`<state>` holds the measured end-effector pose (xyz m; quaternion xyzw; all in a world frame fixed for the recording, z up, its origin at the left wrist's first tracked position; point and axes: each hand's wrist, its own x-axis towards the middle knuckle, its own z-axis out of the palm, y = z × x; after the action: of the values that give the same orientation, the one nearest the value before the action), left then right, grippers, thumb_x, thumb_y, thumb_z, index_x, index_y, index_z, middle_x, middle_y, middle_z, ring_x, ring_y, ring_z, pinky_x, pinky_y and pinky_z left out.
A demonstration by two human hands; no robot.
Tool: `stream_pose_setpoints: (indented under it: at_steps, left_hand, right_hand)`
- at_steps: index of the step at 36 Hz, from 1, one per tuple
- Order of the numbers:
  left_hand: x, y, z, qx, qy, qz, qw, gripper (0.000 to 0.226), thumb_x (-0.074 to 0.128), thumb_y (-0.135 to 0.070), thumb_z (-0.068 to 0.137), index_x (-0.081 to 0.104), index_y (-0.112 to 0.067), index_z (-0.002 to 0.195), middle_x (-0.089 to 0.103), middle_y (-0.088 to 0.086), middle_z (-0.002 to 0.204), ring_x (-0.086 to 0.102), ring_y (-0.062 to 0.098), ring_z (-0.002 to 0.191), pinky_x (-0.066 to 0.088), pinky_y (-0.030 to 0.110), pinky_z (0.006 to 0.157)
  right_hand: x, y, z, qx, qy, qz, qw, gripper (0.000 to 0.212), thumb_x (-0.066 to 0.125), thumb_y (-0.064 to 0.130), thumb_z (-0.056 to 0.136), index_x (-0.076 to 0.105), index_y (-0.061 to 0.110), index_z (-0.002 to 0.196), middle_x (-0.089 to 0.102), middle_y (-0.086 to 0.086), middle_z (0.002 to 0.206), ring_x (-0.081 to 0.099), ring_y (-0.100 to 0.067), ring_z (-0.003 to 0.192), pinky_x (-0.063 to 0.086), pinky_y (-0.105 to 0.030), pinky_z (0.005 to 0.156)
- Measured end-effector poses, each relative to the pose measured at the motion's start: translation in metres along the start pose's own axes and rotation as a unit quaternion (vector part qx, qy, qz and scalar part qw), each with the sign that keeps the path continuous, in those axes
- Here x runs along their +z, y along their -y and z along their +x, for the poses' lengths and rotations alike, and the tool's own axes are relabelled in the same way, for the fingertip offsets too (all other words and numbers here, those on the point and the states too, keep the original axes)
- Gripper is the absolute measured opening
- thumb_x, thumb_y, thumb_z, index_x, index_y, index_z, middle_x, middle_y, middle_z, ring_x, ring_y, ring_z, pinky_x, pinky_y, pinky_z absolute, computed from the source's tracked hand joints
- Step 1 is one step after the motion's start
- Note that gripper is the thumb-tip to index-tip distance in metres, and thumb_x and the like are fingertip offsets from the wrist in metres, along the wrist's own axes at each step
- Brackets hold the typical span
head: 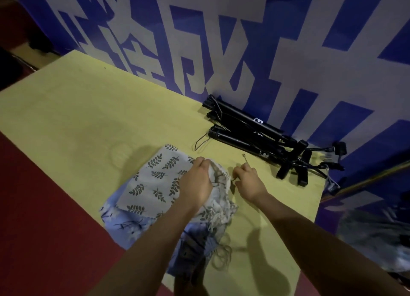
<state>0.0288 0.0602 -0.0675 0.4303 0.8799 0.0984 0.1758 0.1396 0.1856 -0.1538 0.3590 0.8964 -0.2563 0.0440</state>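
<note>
In the head view the leaf cloth point(155, 180) lies near the front edge of the desk point(88, 118), on top of a blue cloth point(124, 220). The left hand point(197, 180) grips its bunched edge with curled fingers. The right hand point(247, 180), just beside, pinches something thin, maybe a needle point(233, 179); it is too small to be sure. Risks, I think: the point may prick the left fingers, which are very near; the loose thread point(221, 255) may tangle; a strong pull may drag both cloths off
</note>
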Motion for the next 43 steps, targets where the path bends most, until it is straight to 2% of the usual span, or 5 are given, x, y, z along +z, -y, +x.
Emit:
stream_pose_setpoints:
  at_steps: [8,15,21,32,43]
  left_hand:
    - [0.007,-0.001,-0.003,0.004,0.059,0.001,0.998,0.067,0.049,0.0,0.089,0.02,-0.013,0.148,0.018,-0.002,0.155,0.048,0.024,0.123,0.051,0.038,0.088]
    - [-0.004,-0.004,-0.008,0.028,0.092,0.082,0.992,0.07,0.051,-0.007,0.09,0.016,-0.016,0.15,0.021,-0.003,0.155,0.03,0.036,0.129,0.041,0.038,0.098]
    - [-0.011,-0.002,-0.011,0.023,0.093,0.045,0.994,0.073,0.047,0.0,0.09,0.014,-0.02,0.151,0.015,-0.005,0.158,0.029,0.031,0.135,0.037,0.038,0.108]
    - [-0.033,0.004,-0.013,0.06,0.093,-0.011,0.994,0.08,0.045,0.008,0.085,0.012,-0.025,0.151,0.009,-0.008,0.159,0.022,0.026,0.141,0.028,0.04,0.115]
    - [-0.041,-0.001,-0.003,0.062,0.101,-0.054,0.991,0.072,0.047,0.003,0.084,0.018,-0.013,0.149,0.02,0.003,0.153,0.032,0.027,0.135,0.038,0.04,0.108]
  right_hand:
    - [0.005,-0.008,-0.013,0.026,-0.004,-0.004,1.0,0.024,0.037,0.0,0.094,0.05,0.0,0.115,0.047,-0.018,0.118,0.049,-0.031,0.106,0.042,-0.035,0.091]
    - [-0.018,0.006,-0.037,0.029,-0.139,0.186,0.972,0.007,0.044,0.009,0.094,0.049,0.012,0.09,0.056,-0.01,0.098,0.059,-0.026,0.086,0.051,-0.041,0.077]
    - [-0.038,0.038,-0.055,-0.054,-0.179,0.203,0.961,0.006,0.049,0.015,0.094,0.049,0.017,0.089,0.05,0.003,0.089,0.048,-0.005,0.07,0.039,-0.023,0.064]
    - [-0.028,0.064,-0.058,-0.16,-0.155,0.01,0.975,0.011,0.063,0.021,0.087,0.069,0.015,0.094,0.051,-0.006,0.102,0.041,-0.025,0.098,0.034,-0.031,0.086]
    - [-0.045,0.057,-0.035,-0.084,-0.168,0.098,0.977,0.017,0.059,0.018,0.089,0.056,0.013,0.105,0.05,-0.003,0.107,0.041,-0.022,0.101,0.026,-0.027,0.083]
